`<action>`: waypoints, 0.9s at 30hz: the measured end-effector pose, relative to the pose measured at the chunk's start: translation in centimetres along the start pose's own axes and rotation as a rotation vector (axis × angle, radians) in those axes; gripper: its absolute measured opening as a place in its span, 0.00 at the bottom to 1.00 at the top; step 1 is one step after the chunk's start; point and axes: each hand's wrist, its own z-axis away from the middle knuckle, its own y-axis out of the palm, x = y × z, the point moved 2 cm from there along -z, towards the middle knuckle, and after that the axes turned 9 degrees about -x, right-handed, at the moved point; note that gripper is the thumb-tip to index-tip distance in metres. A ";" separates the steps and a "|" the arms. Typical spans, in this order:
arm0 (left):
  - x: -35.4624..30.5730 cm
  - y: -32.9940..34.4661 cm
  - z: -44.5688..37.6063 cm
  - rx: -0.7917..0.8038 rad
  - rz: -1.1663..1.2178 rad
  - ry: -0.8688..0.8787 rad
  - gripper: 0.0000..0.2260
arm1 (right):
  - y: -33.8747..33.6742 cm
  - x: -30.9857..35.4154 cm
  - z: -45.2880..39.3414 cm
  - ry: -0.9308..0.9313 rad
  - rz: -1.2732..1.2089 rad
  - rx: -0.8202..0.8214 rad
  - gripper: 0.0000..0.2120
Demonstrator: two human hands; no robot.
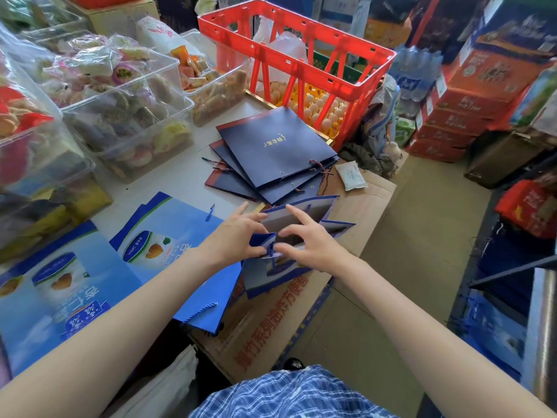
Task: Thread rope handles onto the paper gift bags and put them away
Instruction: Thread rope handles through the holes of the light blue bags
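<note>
Here both hands work at the open blue gift bag on the cardboard box: left hand pinches its rim, right hand pinches the blue rope. Better to keep the rim steady.

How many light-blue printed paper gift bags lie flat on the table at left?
2: one light-blue printed paper gift bag at the near left edge, another beside it toward the hands. More may be hidden underneath; a third bag is held.
</note>
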 end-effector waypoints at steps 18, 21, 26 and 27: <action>2.6 0.3 1.9 -0.174 0.700 -0.492 0.05 | 2.0 1.5 -2.2 0.483 -0.467 -0.124 0.18; 1.8 -0.1 1.2 -0.142 0.668 -0.553 0.08 | 2.5 1.7 -2.2 0.498 -0.470 -0.145 0.17; 0.9 -0.4 0.8 -0.134 0.734 -0.490 0.08 | 3.1 2.0 -2.4 0.585 -0.498 -0.287 0.19; 0.8 -0.4 0.8 -0.133 0.741 -0.479 0.07 | 3.2 1.9 -2.3 0.607 -0.514 -0.316 0.18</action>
